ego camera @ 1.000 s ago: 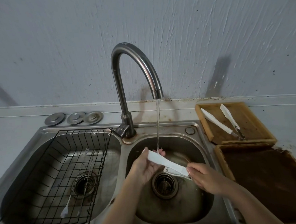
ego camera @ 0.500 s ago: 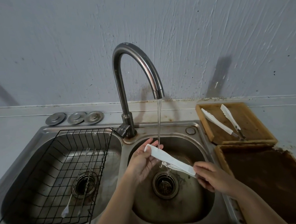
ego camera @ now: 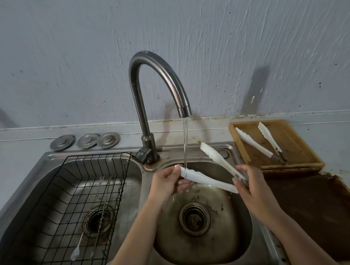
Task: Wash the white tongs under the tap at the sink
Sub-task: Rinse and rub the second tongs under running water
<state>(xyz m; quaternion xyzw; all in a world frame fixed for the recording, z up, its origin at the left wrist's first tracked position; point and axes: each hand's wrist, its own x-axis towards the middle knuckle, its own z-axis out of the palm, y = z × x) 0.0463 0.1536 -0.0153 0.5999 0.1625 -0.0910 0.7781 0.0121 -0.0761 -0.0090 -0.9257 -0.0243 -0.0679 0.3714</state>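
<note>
The white tongs [ego camera: 208, 178] are spread wide over the right basin [ego camera: 232, 230]. My left hand [ego camera: 168, 181] pinches the tip of the lower arm, where the water stream [ego camera: 185, 144] from the curved steel tap [ego camera: 157, 88] lands. My right hand [ego camera: 252, 187] grips the tongs at their hinge end. The upper arm [ego camera: 216, 157] points up and back towards the sink rim.
A second pair of white tongs [ego camera: 260, 143] lies on a wooden tray [ego camera: 296, 146] at the right, with a dark brown board [ego camera: 316, 216] in front. A black wire rack [ego camera: 76, 208] with utensils fills the left basin. Three metal drain plugs [ego camera: 85, 140] sit behind it.
The tongs have sprung apart: the upper arm now sticks up and back. My right hand shifted right and slightly up; my left hand keeps the lower tip under the water.
</note>
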